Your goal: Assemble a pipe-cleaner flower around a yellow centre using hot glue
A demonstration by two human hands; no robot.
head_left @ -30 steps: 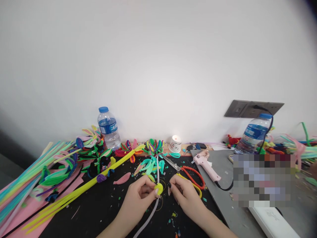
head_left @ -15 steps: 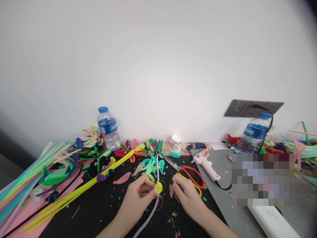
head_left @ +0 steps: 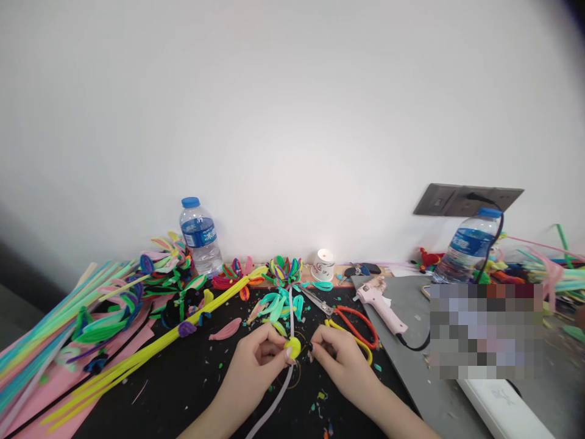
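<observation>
A round yellow piece [head_left: 293, 347] is pinched between the thumb and fingers of my left hand [head_left: 260, 360]. Just right of it, my right hand [head_left: 340, 356] has its thumb and forefinger pressed together; a tiny dark spot shows at the fingertips, too small to name. A pale lilac strip [head_left: 274, 405] runs beneath the yellow piece towards a multicoloured fuzzy flower [head_left: 286, 270]. Thin gold-coloured loops [head_left: 299, 383] lie around the yellow piece on the black mat. Turquoise fuzzy petals [head_left: 276, 305] rest beyond my left hand.
Scissors with red and yellow handles [head_left: 356, 326] lie beyond my right hand. A pink glue gun [head_left: 384, 308], a paper cup [head_left: 323, 265] and two water bottles [head_left: 200, 238] stand or lie farther back. Yellow stems [head_left: 169, 338] cross the left side.
My right hand has moved slightly left, closer to the yellow piece, and its thumb and forefinger have come together. My left hand keeps its pinch, almost unmoved.
</observation>
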